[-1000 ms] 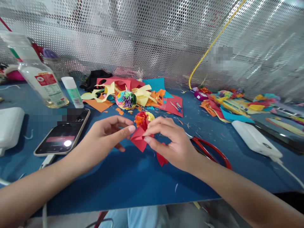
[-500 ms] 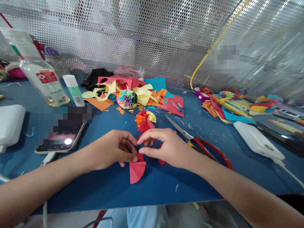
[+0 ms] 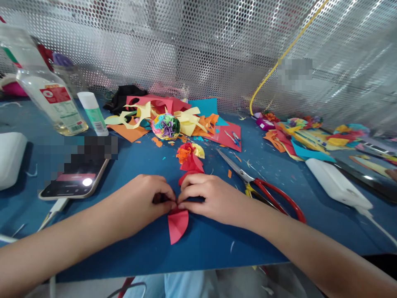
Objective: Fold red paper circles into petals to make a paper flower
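Observation:
Between my two hands is a folded piece of red paper (image 3: 178, 227), its rounded fan-shaped end hanging toward the table's front edge. The thumb and fingers of my left hand (image 3: 151, 198) pinch its upper part. From the other side my right hand (image 3: 206, 196) pinches the same spot, fingertips against those of the left. My fingers hide the paper's upper end. Just beyond them lie more red paper pieces (image 3: 192, 164) and a small crumpled paper flower (image 3: 185, 153) in orange, red and yellow. Red-handled scissors (image 3: 262, 182) rest open to the right of my right hand.
Behind sit a multicoloured paper ball (image 3: 166, 126) and paper scraps (image 3: 149, 103). At left are a phone (image 3: 77, 174), a glue stick (image 3: 93, 114) and a clear bottle (image 3: 52, 91). A white power bank (image 3: 338, 183) and more paper (image 3: 297, 136) lie right. A perforated metal screen (image 3: 198, 49) stands behind.
My right hand has moved in and its fingertips have closed on the red paper beside my left fingertips. The view has shifted slightly.

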The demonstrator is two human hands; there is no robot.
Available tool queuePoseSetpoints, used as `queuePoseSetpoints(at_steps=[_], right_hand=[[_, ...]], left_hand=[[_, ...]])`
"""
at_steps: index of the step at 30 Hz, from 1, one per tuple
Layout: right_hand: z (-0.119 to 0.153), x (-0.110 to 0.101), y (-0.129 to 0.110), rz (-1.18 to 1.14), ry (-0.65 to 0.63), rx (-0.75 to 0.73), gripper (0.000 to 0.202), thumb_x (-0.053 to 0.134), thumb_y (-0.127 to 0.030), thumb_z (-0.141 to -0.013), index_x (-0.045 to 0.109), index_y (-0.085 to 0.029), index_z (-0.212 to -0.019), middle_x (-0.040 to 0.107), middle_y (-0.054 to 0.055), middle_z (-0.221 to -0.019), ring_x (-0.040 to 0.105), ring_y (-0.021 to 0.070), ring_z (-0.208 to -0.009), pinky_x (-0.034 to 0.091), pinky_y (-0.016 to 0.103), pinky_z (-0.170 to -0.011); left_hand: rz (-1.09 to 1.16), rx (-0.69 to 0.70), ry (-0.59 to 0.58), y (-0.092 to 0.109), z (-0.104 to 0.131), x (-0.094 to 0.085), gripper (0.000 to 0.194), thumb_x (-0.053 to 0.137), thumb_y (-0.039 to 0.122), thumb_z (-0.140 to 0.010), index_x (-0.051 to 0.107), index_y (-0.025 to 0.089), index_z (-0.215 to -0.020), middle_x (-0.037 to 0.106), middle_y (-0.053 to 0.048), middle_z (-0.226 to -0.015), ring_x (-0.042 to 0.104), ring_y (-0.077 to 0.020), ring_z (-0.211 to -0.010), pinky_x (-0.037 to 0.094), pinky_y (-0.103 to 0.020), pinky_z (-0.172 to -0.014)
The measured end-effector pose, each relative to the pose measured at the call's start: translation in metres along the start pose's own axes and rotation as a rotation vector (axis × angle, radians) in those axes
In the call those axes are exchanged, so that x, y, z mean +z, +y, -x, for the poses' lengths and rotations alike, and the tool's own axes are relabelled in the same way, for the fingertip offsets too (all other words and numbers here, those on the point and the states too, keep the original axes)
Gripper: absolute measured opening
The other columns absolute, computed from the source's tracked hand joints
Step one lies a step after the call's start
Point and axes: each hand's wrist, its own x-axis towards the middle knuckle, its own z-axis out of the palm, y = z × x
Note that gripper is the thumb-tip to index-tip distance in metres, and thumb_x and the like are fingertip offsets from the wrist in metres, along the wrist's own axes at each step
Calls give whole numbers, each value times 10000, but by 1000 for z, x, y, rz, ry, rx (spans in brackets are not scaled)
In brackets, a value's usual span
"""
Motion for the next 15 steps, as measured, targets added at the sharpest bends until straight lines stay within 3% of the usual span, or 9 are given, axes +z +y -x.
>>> queuePoseSetpoints(at_steps=[4,15], right_hand=[[-1,-2,0,-26,-22,0,107,595,-202,-816,671,-165,-880,580,13,-905,573,107,-819,435,227,-774],[-5,-7,2,-43,-107,-47,102,547,-237,-852,611,-165,-886,578,27,-928,551,120,-833,437,233,-748]], left_hand=[[-20,52,-114,1,6,-2,245,482,241,-815,726,238,-789,656,-7,-788,570,-139,-675,407,-234,-648],[-26,-68,-84,3,8,3,181,541,230,-761,719,246,-791,677,6,-815,582,-152,-710,396,-254,-662]])
